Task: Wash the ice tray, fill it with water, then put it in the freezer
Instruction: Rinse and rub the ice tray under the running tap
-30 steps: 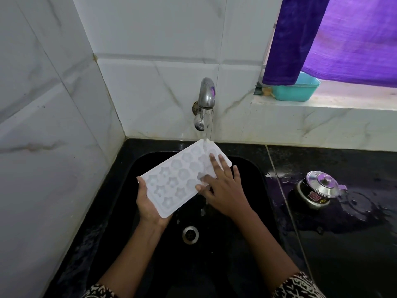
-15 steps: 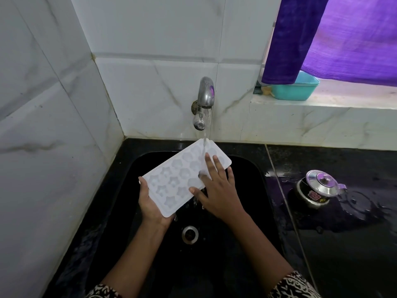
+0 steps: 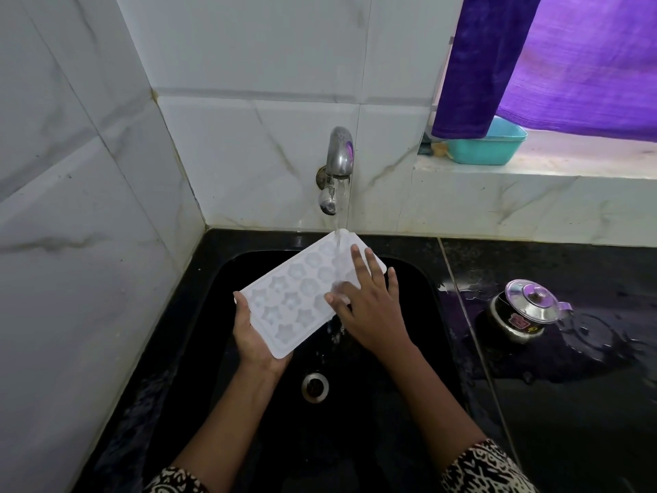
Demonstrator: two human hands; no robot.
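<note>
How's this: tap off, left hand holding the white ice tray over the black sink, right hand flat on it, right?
Not quite: the head view shows the tap running, water landing on the ice tray. Left hand, right hand and sink are as you said.

White, marble-veined wall tiles (image 3: 249, 83) are seen from 9 to 12 o'clock, joined in a corner. At 1 o'clock a purple curtain (image 3: 569, 58) is hung over a daylit window ledge (image 3: 586, 165). A wet black counter (image 3: 586, 439) is spread from 3 to 5 o'clock, with a black sink (image 3: 437, 350) sunk beside it.
</note>
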